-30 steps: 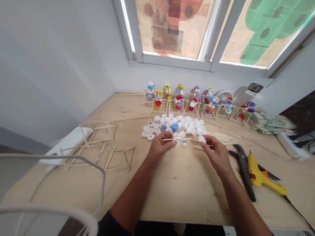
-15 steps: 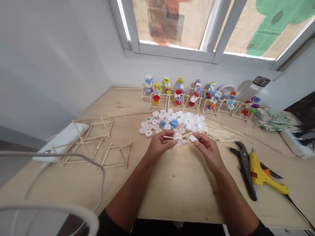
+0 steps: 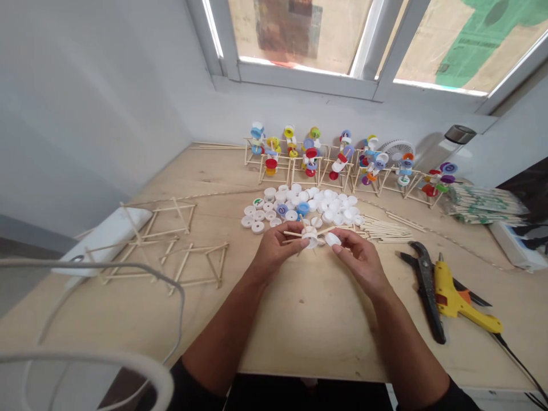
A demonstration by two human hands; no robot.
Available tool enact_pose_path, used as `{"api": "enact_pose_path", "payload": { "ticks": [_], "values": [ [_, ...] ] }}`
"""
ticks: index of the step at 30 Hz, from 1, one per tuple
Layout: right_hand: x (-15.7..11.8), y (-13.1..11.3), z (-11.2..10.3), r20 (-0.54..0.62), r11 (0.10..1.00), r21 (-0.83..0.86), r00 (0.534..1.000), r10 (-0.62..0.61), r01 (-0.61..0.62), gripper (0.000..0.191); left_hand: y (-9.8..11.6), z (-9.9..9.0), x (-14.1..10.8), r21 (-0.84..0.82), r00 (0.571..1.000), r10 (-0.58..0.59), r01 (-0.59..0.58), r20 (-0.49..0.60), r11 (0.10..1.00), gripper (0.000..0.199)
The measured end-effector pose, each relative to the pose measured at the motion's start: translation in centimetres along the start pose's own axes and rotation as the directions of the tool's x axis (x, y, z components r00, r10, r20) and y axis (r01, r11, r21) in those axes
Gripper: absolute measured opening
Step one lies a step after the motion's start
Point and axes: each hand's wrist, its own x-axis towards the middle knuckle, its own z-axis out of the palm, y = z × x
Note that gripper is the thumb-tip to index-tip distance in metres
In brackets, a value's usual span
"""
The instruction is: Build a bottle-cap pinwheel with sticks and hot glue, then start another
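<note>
Closed on a small wheel of white bottle caps and wooden sticks (image 3: 310,236) is my left hand (image 3: 276,248); the sticks poke out in several directions. My right hand (image 3: 357,254) pinches a white bottle cap (image 3: 332,239) by its edge, close to the wheel's right side. Whether this cap touches a stick I cannot tell, as the fingers cover part of it. Just beyond the hands lies a spread of mostly white bottle caps (image 3: 295,198), with a blue cap (image 3: 303,209) among them. A pile of loose wooden sticks (image 3: 387,228) is right of the caps.
Stick frames with colourful cap wheels (image 3: 311,160) line the wall. Bare stick frames (image 3: 199,265) stand at left near a white cable (image 3: 182,308). On the right lie black-handled cutters (image 3: 426,291), a yellow glue gun (image 3: 447,288), packaged sticks (image 3: 483,202) and a power strip (image 3: 516,245).
The cap in my right hand has shifted slightly left towards the wheel and turned, showing more of its flat face. My left hand keeps its hold on the wheel. The view has tilted slightly.
</note>
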Motion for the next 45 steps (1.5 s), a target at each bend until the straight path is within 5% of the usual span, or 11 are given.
{"api": "enact_pose_path", "payload": {
  "ticks": [31,37,45],
  "values": [
    [-0.4,-0.9,0.2,0.005,0.983,-0.163,0.996,-0.086,0.086,0.022,0.3,0.3,-0.4,0.039,1.000,-0.003,0.004,-0.013,0.999,0.035],
    [-0.4,-0.3,-0.3,0.003,0.997,-0.066,0.999,-0.041,0.041,0.030,0.7,0.6,-0.8,0.035,0.999,-0.001,0.002,-0.041,0.999,0.034],
    [-0.5,-0.6,-0.3,0.082,0.997,-0.049,0.995,-0.052,0.056,0.024,0.8,0.7,-1.0,0.111,0.990,-0.029,0.014,0.140,0.994,0.033]
  ]
}}
